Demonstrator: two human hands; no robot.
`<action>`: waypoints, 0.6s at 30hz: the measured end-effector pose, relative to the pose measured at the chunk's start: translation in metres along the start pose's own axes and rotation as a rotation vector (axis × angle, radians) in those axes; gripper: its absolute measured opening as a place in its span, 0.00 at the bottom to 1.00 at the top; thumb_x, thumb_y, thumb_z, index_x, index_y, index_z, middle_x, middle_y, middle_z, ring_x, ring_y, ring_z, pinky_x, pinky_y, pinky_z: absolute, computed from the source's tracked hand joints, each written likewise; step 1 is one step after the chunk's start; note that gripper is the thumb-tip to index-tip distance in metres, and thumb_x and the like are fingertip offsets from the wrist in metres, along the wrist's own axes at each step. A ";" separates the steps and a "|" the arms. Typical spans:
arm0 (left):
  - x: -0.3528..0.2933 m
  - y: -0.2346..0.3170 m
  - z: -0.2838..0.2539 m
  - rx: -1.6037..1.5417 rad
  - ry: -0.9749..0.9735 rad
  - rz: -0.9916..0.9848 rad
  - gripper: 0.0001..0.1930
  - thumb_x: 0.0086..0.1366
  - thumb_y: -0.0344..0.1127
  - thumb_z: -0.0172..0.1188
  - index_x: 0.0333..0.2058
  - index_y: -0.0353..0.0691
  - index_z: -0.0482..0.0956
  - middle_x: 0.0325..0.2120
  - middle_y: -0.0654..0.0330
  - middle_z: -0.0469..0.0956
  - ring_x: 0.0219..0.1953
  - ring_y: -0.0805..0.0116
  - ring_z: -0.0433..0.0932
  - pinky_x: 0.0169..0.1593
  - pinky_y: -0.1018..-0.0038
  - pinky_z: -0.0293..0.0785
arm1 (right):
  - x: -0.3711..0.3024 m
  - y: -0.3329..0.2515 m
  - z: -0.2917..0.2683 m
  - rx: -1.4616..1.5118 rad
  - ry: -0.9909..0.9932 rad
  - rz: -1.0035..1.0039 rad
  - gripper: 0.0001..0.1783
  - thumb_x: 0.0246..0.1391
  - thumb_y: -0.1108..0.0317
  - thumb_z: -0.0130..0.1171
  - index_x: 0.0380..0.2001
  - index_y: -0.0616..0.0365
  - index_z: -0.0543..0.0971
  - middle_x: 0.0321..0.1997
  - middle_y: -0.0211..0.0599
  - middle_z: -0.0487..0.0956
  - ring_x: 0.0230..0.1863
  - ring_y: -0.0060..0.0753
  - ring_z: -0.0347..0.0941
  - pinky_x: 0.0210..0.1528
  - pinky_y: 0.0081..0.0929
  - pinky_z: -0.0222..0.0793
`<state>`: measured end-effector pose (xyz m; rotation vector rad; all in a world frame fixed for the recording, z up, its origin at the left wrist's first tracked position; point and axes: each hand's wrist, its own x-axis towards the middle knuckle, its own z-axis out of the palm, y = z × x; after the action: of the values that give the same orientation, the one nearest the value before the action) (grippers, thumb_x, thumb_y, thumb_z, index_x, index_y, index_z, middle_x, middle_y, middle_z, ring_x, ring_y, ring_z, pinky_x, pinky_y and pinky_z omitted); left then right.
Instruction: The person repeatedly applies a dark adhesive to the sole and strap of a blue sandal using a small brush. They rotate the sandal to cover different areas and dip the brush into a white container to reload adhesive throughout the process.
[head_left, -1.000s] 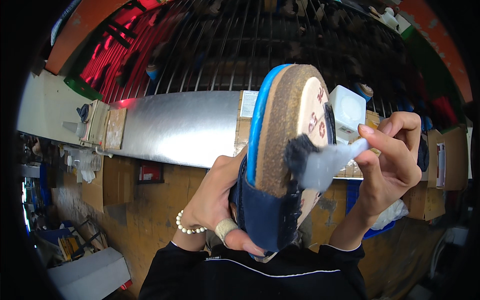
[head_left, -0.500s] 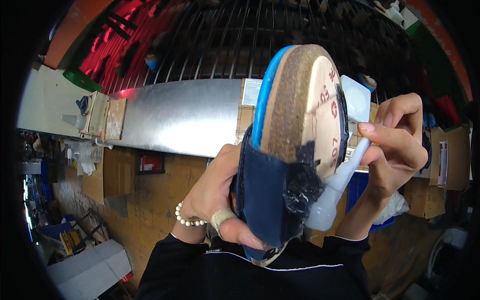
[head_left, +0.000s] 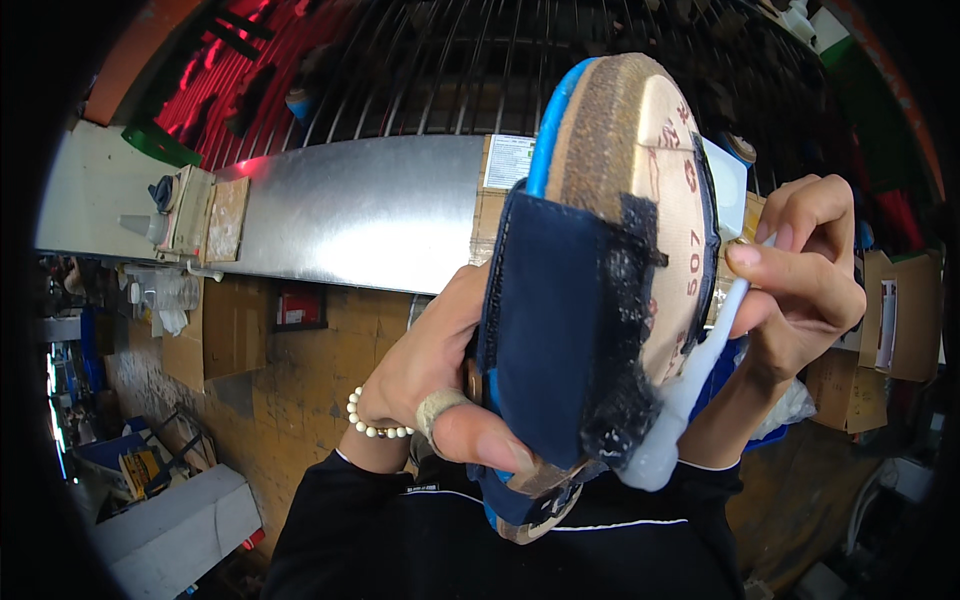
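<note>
Sole up, a half-made sandal [head_left: 590,140] on a blue last stands tilted in front of me, with a brown edge and a pale insole. A wide navy strap [head_left: 545,320] wraps round it, its end folded over the bottom and dark with wet-looking glue. My left hand [head_left: 430,365] grips the sandal from the left, the taped thumb against its lower part. Between thumb and fingers, my right hand [head_left: 800,265] pinches a thin brush [head_left: 705,365] caked in white glue. Its thick tip reaches the strap's glued lower edge; exact contact is hard to tell.
Behind the sandal runs a shiny metal bench top [head_left: 360,210], with a dark rod rack [head_left: 430,70] beyond. A white container [head_left: 726,180] stands behind the sandal, near my right hand. Cardboard boxes [head_left: 235,330] sit at both sides. A blue bin [head_left: 765,437] is below my right wrist.
The sandal has turned slightly and shifted up and right, showing more of the strap. The brush tip has moved lower along the strap's glued edge. Both hands keep their hold.
</note>
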<state>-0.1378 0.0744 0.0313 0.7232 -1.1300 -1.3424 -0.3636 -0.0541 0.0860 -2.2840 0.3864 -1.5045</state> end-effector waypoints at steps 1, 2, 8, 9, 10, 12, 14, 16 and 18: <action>0.001 0.000 0.000 -0.004 -0.002 -0.004 0.59 0.34 0.65 0.75 0.59 0.28 0.63 0.47 0.45 0.75 0.47 0.54 0.79 0.52 0.65 0.76 | 0.000 -0.001 -0.001 0.001 0.001 -0.001 0.23 0.38 0.45 0.71 0.31 0.52 0.86 0.31 0.28 0.64 0.32 0.26 0.60 0.32 0.22 0.53; 0.001 -0.001 0.001 -0.012 -0.003 -0.009 0.59 0.34 0.64 0.75 0.59 0.28 0.63 0.47 0.45 0.75 0.47 0.54 0.79 0.53 0.65 0.76 | -0.001 -0.002 -0.001 0.007 0.009 -0.003 0.23 0.39 0.45 0.71 0.31 0.53 0.86 0.31 0.28 0.64 0.32 0.26 0.60 0.32 0.22 0.53; 0.001 0.000 0.000 -0.008 0.001 -0.024 0.59 0.35 0.64 0.74 0.60 0.29 0.62 0.48 0.45 0.74 0.48 0.53 0.78 0.53 0.65 0.76 | 0.001 -0.011 -0.001 -0.159 0.079 0.113 0.22 0.45 0.50 0.70 0.32 0.58 0.86 0.32 0.30 0.65 0.32 0.23 0.61 0.32 0.18 0.54; 0.001 0.000 0.000 -0.005 0.002 -0.026 0.59 0.35 0.64 0.74 0.60 0.29 0.62 0.49 0.44 0.74 0.48 0.53 0.78 0.53 0.64 0.76 | 0.002 -0.013 -0.001 -0.204 0.088 0.117 0.21 0.46 0.51 0.70 0.33 0.59 0.86 0.32 0.30 0.65 0.32 0.23 0.61 0.32 0.18 0.55; 0.001 0.000 -0.001 -0.001 0.004 -0.029 0.59 0.35 0.64 0.74 0.60 0.29 0.62 0.49 0.44 0.74 0.48 0.53 0.78 0.53 0.64 0.76 | 0.004 -0.015 -0.001 -0.223 0.082 0.112 0.21 0.46 0.51 0.70 0.33 0.60 0.86 0.32 0.31 0.65 0.32 0.23 0.61 0.32 0.18 0.55; 0.002 0.001 0.001 -0.001 -0.004 -0.036 0.59 0.36 0.64 0.74 0.60 0.29 0.61 0.49 0.44 0.73 0.49 0.52 0.78 0.54 0.64 0.75 | 0.008 -0.019 -0.005 -0.274 0.070 0.107 0.20 0.46 0.52 0.70 0.33 0.60 0.86 0.32 0.31 0.66 0.32 0.23 0.62 0.32 0.18 0.56; 0.007 0.001 0.003 -0.009 -0.027 -0.039 0.59 0.36 0.64 0.74 0.60 0.29 0.61 0.50 0.44 0.73 0.49 0.52 0.77 0.54 0.64 0.75 | 0.009 -0.024 -0.013 -0.330 0.072 0.096 0.19 0.47 0.53 0.70 0.33 0.60 0.86 0.32 0.31 0.66 0.32 0.23 0.62 0.32 0.18 0.56; 0.005 0.000 0.001 -0.004 -0.011 -0.041 0.59 0.36 0.64 0.74 0.60 0.29 0.61 0.50 0.44 0.73 0.49 0.52 0.77 0.54 0.64 0.75 | 0.009 -0.022 -0.010 -0.330 0.086 0.087 0.19 0.47 0.54 0.70 0.33 0.60 0.86 0.32 0.31 0.65 0.32 0.23 0.62 0.32 0.18 0.57; 0.004 0.000 0.001 -0.003 -0.005 -0.045 0.59 0.37 0.64 0.74 0.61 0.30 0.60 0.50 0.43 0.72 0.50 0.51 0.77 0.54 0.63 0.75 | 0.008 -0.020 -0.007 -0.307 0.111 0.074 0.19 0.46 0.55 0.70 0.34 0.60 0.86 0.33 0.31 0.65 0.33 0.23 0.61 0.33 0.19 0.57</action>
<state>-0.1392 0.0707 0.0321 0.7471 -1.1218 -1.3840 -0.3666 -0.0413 0.1043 -2.3857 0.7733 -1.6346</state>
